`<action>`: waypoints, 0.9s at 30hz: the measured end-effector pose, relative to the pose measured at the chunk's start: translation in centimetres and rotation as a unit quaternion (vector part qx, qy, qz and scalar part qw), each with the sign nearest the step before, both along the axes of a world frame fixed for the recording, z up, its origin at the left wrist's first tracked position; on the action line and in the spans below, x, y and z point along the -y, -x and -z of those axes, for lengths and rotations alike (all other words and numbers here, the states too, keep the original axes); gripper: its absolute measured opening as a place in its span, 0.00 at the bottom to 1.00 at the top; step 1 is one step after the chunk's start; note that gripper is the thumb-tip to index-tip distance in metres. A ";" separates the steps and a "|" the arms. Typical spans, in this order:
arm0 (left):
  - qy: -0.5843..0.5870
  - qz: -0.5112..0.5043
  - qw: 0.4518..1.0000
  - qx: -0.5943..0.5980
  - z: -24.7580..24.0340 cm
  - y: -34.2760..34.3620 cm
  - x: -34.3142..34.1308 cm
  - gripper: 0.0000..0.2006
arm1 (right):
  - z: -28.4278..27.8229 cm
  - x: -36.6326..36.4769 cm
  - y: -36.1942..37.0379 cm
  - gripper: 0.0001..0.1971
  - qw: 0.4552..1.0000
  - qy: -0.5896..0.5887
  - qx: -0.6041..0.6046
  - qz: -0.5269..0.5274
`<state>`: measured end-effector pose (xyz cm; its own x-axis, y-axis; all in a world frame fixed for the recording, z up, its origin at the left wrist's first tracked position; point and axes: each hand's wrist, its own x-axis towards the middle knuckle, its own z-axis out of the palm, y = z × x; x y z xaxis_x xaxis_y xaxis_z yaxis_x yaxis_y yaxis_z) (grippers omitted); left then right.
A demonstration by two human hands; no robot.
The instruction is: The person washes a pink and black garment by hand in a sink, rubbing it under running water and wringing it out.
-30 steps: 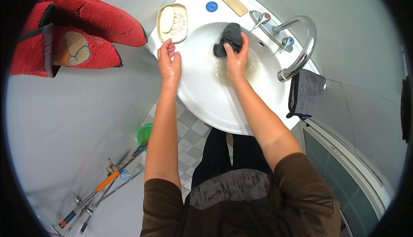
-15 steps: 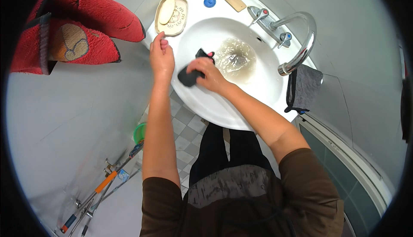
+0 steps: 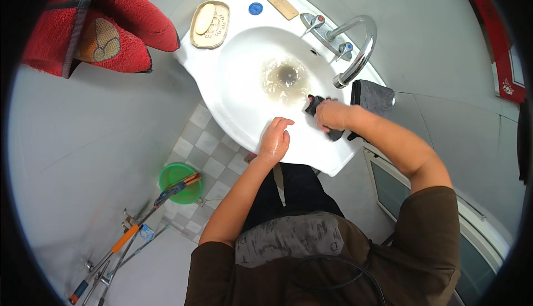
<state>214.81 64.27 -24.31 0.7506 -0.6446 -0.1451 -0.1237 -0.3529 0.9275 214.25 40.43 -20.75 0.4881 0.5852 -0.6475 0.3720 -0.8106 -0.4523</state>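
My right hand (image 3: 333, 115) is closed around a small black item with a pink spot (image 3: 313, 103) over the right side of the white washbasin (image 3: 239, 84). The item's exact kind is not clear; it sticks out on both sides of the fingers. My left hand (image 3: 275, 140) rests at the basin's near rim, wet and holding nothing, its thumb apart from the fingers. Murky water (image 3: 283, 87) swirls around the drain. Close to my right hand, a grey cloth with black edging (image 3: 375, 96) hangs over the basin's right corner.
A chrome tap (image 3: 361, 56) arches over the basin. On its ledge are a soap dish (image 3: 221, 31) with soap (image 3: 205, 18), a blue round cap (image 3: 255, 9) and a wooden brush (image 3: 280, 3). Red towels (image 3: 130, 14) hang left. Below stand a green basin (image 3: 189, 195) and long-handled tools (image 3: 125, 238).
My right hand has carried the black item from the basin's left side to its right side. My left hand has moved from beside the soap dish to the near rim.
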 end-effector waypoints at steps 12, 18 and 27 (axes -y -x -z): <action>-0.062 -0.077 0.992 -0.079 -0.2 -1.7 1.3 0.12 | 2.9 3.0 -6.4 0.04 0.881 0.105 0.445 -0.125; -0.052 -0.097 0.992 -0.064 0.5 -1.2 -0.8 0.13 | 3.0 -1.5 3.2 0.06 0.974 0.029 0.141 0.174; 0.083 -0.216 0.970 -0.077 -1.0 -2.4 -3.4 0.11 | 0.5 -11.9 0.4 0.18 0.745 -0.322 -0.092 0.577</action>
